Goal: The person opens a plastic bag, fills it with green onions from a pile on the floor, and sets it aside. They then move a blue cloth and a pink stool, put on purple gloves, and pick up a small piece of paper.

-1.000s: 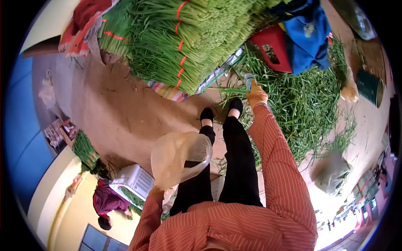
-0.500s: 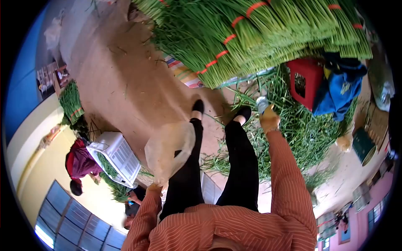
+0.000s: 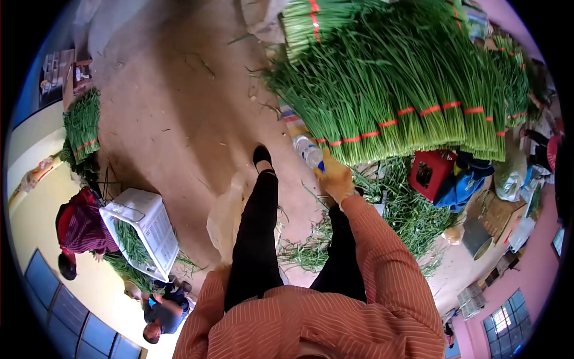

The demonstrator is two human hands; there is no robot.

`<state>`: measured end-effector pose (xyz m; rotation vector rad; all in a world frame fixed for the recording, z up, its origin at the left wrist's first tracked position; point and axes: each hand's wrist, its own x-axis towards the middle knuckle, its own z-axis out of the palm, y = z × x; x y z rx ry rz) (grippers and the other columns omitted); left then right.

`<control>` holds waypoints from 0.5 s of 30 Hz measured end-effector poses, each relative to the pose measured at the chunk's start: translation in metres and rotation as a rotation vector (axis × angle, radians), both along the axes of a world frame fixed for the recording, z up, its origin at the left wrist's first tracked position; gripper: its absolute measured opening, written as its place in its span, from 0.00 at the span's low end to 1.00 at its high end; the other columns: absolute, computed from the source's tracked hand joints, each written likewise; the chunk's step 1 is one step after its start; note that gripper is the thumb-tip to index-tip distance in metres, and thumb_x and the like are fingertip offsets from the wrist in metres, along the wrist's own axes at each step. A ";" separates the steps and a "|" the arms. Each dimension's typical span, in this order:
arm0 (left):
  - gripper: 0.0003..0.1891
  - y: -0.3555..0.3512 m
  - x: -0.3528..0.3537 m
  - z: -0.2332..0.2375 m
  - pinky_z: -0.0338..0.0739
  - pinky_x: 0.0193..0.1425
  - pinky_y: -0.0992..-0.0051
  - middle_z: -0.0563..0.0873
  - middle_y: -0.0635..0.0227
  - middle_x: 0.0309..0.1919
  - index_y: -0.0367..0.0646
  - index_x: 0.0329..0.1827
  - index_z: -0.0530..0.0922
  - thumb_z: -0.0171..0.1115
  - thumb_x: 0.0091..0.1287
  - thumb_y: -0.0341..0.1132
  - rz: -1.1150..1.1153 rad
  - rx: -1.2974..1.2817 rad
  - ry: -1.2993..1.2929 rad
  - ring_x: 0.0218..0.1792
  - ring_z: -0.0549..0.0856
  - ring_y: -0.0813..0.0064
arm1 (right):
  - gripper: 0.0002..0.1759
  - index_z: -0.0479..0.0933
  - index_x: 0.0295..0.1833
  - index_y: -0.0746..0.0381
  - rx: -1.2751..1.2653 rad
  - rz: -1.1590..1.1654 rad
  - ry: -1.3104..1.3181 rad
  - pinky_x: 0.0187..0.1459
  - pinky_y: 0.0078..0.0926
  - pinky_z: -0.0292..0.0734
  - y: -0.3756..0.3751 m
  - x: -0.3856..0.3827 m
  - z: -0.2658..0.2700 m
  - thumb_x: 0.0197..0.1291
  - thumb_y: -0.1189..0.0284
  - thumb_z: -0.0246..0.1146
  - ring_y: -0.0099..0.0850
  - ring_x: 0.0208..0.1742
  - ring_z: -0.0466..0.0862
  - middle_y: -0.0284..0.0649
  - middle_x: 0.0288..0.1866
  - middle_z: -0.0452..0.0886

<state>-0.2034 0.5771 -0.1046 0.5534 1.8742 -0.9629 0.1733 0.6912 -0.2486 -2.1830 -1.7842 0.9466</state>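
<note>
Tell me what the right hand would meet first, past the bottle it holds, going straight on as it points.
Beyond the clear plastic bottle, the right hand would probably meet the striped sheet at the edge of the banded green bundles; depth is unclear, so it might pass above.

We've got mixed light: floor [image 3: 149,149] mod. lit, w/ a broad, soft-edged dk shadow coming down from up top; yellow wall [image 3: 36,209] washes out twd btm. Window panes [image 3: 507,317] glow; clear bottle [image 3: 307,151] catches small highlights. Strong fisheye bend, blk corners; we find top-L hazy.
</note>
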 end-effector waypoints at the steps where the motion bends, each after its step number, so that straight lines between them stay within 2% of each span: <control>1: 0.23 0.007 -0.009 0.003 0.75 0.37 0.66 0.82 0.58 0.27 0.38 0.38 0.78 0.58 0.57 0.53 0.031 0.000 0.000 0.32 0.83 0.63 | 0.34 0.62 0.58 0.68 -0.047 0.004 -0.026 0.29 0.39 0.73 0.024 -0.010 0.001 0.46 0.63 0.62 0.43 0.26 0.79 0.48 0.25 0.78; 2: 0.23 0.013 -0.017 0.006 0.75 0.37 0.66 0.82 0.58 0.27 0.38 0.38 0.78 0.58 0.57 0.52 0.060 0.000 0.003 0.32 0.83 0.63 | 0.34 0.61 0.58 0.67 -0.089 0.004 -0.054 0.29 0.40 0.74 0.048 -0.018 0.000 0.47 0.63 0.62 0.43 0.27 0.80 0.48 0.26 0.78; 4: 0.23 0.027 -0.030 0.012 0.75 0.36 0.66 0.82 0.59 0.26 0.38 0.38 0.78 0.58 0.57 0.52 0.119 -0.003 0.009 0.32 0.83 0.63 | 0.34 0.61 0.59 0.66 -0.013 0.003 -0.074 0.30 0.39 0.74 0.089 -0.030 -0.007 0.48 0.63 0.61 0.43 0.27 0.80 0.48 0.26 0.78; 6: 0.23 0.033 -0.041 0.011 0.75 0.36 0.66 0.82 0.59 0.25 0.37 0.37 0.78 0.58 0.57 0.52 0.175 -0.028 0.022 0.31 0.83 0.64 | 0.24 0.65 0.51 0.63 0.005 -0.043 -0.065 0.32 0.40 0.74 0.138 -0.043 -0.011 0.49 0.63 0.59 0.46 0.29 0.79 0.49 0.27 0.77; 8: 0.22 0.034 -0.053 0.003 0.75 0.34 0.66 0.82 0.60 0.25 0.37 0.37 0.78 0.59 0.57 0.52 0.202 -0.081 0.027 0.30 0.83 0.64 | 0.32 0.62 0.58 0.66 0.055 0.006 -0.097 0.30 0.37 0.75 0.180 -0.048 -0.032 0.48 0.63 0.60 0.43 0.28 0.80 0.46 0.26 0.78; 10: 0.22 0.027 -0.063 -0.005 0.74 0.32 0.65 0.81 0.61 0.23 0.37 0.37 0.78 0.59 0.57 0.51 0.189 -0.167 0.020 0.27 0.82 0.65 | 0.28 0.64 0.53 0.66 0.084 0.024 -0.140 0.30 0.37 0.75 0.222 -0.055 -0.044 0.48 0.63 0.60 0.43 0.29 0.80 0.46 0.27 0.78; 12: 0.26 0.027 -0.058 -0.002 0.74 0.32 0.62 0.82 0.54 0.25 0.36 0.37 0.79 0.59 0.55 0.55 0.193 -0.028 0.006 0.28 0.83 0.56 | 0.24 0.65 0.48 0.64 0.093 0.060 -0.123 0.30 0.38 0.75 0.264 -0.058 -0.064 0.47 0.63 0.60 0.44 0.28 0.80 0.46 0.27 0.79; 14: 0.26 0.027 -0.053 -0.011 0.74 0.32 0.61 0.82 0.53 0.25 0.35 0.36 0.79 0.59 0.55 0.55 0.217 0.017 0.001 0.29 0.82 0.56 | 0.22 0.65 0.44 0.63 0.030 0.086 -0.210 0.32 0.40 0.74 0.302 -0.061 -0.097 0.46 0.63 0.60 0.44 0.31 0.80 0.47 0.28 0.79; 15: 0.26 0.026 -0.051 -0.012 0.74 0.32 0.61 0.82 0.53 0.25 0.35 0.36 0.78 0.59 0.55 0.55 0.239 0.005 0.003 0.29 0.82 0.55 | 0.23 0.65 0.48 0.63 0.059 0.073 -0.150 0.42 0.41 0.73 0.313 -0.060 -0.109 0.52 0.61 0.59 0.49 0.40 0.78 0.52 0.36 0.79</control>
